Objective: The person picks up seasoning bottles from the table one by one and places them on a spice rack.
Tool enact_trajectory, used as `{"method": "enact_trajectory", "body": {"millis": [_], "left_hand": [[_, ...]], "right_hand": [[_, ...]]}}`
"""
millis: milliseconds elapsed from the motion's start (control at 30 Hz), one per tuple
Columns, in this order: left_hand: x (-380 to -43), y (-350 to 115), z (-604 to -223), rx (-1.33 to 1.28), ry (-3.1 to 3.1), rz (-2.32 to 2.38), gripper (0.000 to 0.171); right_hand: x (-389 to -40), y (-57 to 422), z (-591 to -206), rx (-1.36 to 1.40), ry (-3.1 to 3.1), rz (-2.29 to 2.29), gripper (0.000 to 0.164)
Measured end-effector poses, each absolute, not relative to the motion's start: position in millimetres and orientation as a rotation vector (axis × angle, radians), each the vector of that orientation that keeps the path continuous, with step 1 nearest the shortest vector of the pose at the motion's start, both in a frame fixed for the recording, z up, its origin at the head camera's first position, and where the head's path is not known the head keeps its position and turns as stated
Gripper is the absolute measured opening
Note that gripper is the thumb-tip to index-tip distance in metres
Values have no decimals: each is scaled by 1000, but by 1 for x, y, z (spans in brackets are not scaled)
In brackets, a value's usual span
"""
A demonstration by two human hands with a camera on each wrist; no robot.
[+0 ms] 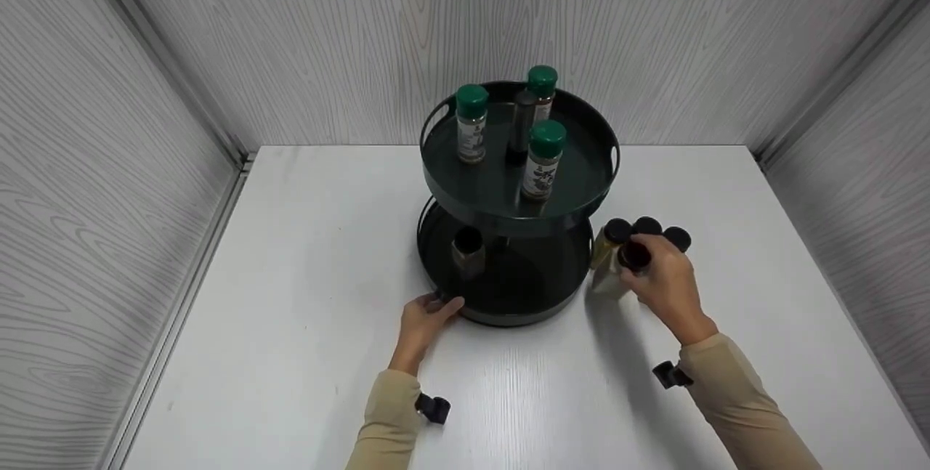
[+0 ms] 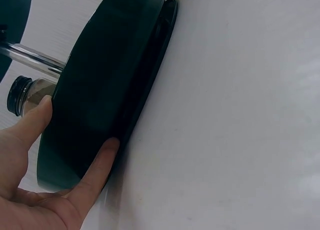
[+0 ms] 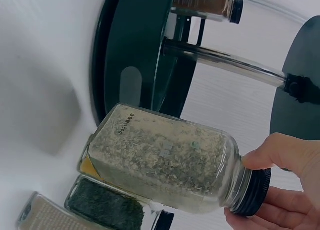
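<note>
My right hand (image 1: 665,285) pinches a glass spice jar (image 3: 165,160) by its black cap, thumb and fingers around the neck. Pale, green-flecked seasoning fills the jar, which is close beside the lower tray. My left hand (image 1: 421,328) grips the wall of the lower tray (image 2: 95,90) of a dark green two-tier rack, thumb at the rim and a finger low along the outer side. On that tray is a black-capped jar (image 1: 468,252) of brown contents. The upper tray (image 1: 479,190) carries green-capped bottles (image 1: 543,161) and a dark grinder-like bottle (image 1: 522,125).
Several black-capped jars stand right of the rack, among them a yellow one (image 1: 604,246) and one with dark green flakes (image 3: 105,202). A metal post (image 3: 225,65) joins the two trays. Grey wood-grain panels (image 1: 327,41) enclose the white table (image 1: 327,237) behind and at both sides.
</note>
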State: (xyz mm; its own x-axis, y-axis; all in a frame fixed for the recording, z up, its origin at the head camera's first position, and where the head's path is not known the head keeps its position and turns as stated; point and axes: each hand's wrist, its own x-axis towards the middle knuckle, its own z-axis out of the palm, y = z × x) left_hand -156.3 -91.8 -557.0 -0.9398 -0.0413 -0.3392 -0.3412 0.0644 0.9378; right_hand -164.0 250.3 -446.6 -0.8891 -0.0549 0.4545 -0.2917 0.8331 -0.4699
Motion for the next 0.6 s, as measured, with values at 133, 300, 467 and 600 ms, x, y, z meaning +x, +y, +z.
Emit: {"method": "enact_trajectory", "body": {"millis": [133,300,467,600], "left_hand": [[-156,-91,-557,-389,2149,1948,74],[-156,-91,-557,-394,2160,1943,73],[-156,-92,-557,-382,2162,1951,71],[-157,-93,-556,-378,2121,1976,70]], "right_hand": [[-163,248,-443,255,-2592,776,44],[-163,244,-441,268,-2578,769,44],[-164,242,-439,290,-2577,755,43],[-165,240,-435,303,-2579,748,43]]}}
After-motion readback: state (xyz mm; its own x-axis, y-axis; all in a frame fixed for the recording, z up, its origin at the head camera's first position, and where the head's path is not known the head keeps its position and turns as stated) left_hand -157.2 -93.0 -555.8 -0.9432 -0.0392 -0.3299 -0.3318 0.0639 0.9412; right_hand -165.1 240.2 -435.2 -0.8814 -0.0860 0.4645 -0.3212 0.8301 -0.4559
